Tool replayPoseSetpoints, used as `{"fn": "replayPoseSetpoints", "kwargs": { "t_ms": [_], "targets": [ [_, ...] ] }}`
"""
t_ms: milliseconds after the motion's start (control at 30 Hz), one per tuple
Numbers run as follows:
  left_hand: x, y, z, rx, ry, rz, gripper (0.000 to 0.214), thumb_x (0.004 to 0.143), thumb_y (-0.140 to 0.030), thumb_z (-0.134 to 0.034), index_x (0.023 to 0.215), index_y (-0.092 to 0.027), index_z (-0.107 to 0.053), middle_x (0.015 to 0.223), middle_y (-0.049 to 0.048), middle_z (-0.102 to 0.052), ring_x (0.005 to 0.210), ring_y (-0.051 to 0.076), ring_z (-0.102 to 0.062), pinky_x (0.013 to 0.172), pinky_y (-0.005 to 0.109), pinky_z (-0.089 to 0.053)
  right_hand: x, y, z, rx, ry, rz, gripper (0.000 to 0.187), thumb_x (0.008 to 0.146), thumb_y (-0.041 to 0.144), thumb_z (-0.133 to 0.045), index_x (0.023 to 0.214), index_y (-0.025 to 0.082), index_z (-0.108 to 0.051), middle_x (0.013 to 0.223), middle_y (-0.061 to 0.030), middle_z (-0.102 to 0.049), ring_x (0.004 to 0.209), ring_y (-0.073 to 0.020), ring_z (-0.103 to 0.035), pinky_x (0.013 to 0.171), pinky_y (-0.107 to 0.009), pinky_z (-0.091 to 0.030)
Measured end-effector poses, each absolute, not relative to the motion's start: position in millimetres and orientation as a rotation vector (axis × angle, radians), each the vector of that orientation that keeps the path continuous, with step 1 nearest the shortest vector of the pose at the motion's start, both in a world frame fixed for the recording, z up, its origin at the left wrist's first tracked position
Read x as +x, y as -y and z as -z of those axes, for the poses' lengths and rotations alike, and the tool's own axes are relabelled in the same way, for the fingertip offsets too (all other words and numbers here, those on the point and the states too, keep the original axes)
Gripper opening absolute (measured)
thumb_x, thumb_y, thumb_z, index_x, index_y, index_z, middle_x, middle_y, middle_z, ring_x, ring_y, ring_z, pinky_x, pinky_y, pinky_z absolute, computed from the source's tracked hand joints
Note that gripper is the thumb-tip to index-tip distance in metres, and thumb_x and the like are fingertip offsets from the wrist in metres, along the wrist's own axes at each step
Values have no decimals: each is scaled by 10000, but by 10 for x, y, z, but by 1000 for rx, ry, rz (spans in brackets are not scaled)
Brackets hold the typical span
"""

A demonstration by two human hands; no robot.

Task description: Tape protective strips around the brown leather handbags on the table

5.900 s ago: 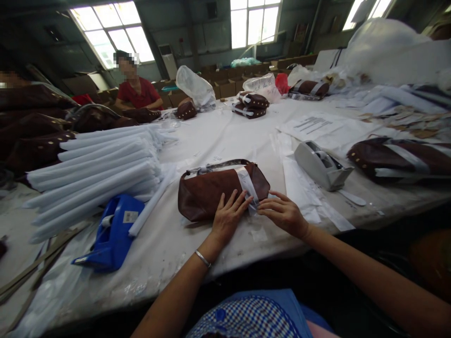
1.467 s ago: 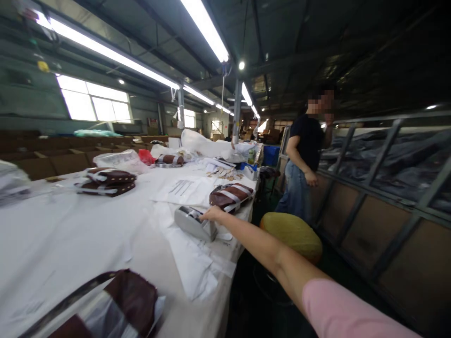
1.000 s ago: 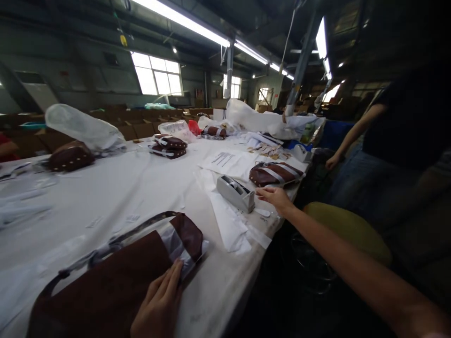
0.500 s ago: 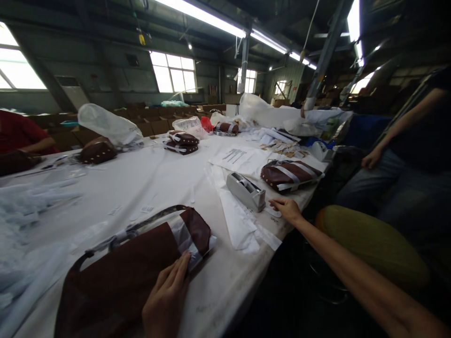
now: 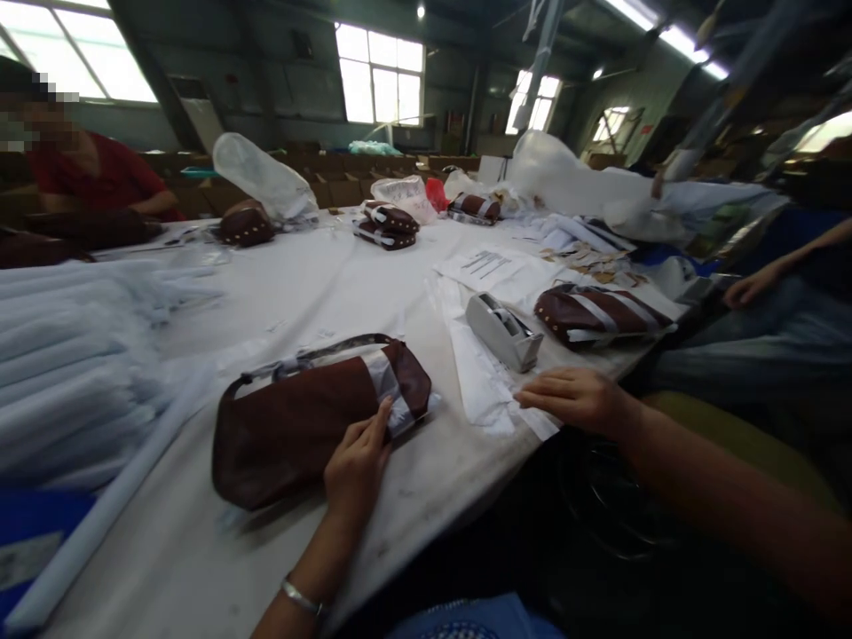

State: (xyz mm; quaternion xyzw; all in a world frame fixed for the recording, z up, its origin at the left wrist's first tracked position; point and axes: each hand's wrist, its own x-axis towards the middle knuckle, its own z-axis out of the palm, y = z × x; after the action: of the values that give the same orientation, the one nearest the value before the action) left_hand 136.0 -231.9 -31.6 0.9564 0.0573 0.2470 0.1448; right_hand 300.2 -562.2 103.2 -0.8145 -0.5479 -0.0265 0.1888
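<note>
A dark brown handbag (image 5: 293, 435) lies on the near part of the table, its strap along the far side. A whitish wrapping band (image 5: 387, 382) crosses its right end. My left hand (image 5: 359, 461) rests on that band, index finger stretched out and pressing, the other fingers partly bent; it does not grip the bag. To the right, my right hand (image 5: 579, 399) is closed in a pinch above the table edge, just in front of a grey tape dispenser (image 5: 504, 333). Whatever is between its fingertips is too small to make out.
White rolled sheets (image 5: 73, 373) are piled at left. Beyond the dispenser lies another wrapped brown bag (image 5: 599, 312); two more are stacked farther back (image 5: 386, 224). A person in red (image 5: 99, 173) works at far left. Another person's hand (image 5: 755, 282) shows at right, near a green stool (image 5: 725, 426).
My right hand has come away from the dispenser toward me, its fingers pinched. My left hand stays on the band, shifted slightly. The view has turned left and down.
</note>
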Motion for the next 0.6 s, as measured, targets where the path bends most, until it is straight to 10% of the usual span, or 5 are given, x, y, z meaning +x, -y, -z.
{"fn": "replayPoseSetpoints", "kwargs": {
  "t_ms": [600],
  "targets": [
    [1372, 2336, 300, 2693, -195, -665, 474, 905, -149, -620, 1372, -185, -548, 1113, 35, -731, 1075, 173, -655, 946, 261, -551, 3338, 3242, -802, -2023, 1944, -524, 69, 730, 298, -729, 730, 248, -777, 732, -1, -704, 667, -143, -597, 709, -261, -443]
  ]
}}
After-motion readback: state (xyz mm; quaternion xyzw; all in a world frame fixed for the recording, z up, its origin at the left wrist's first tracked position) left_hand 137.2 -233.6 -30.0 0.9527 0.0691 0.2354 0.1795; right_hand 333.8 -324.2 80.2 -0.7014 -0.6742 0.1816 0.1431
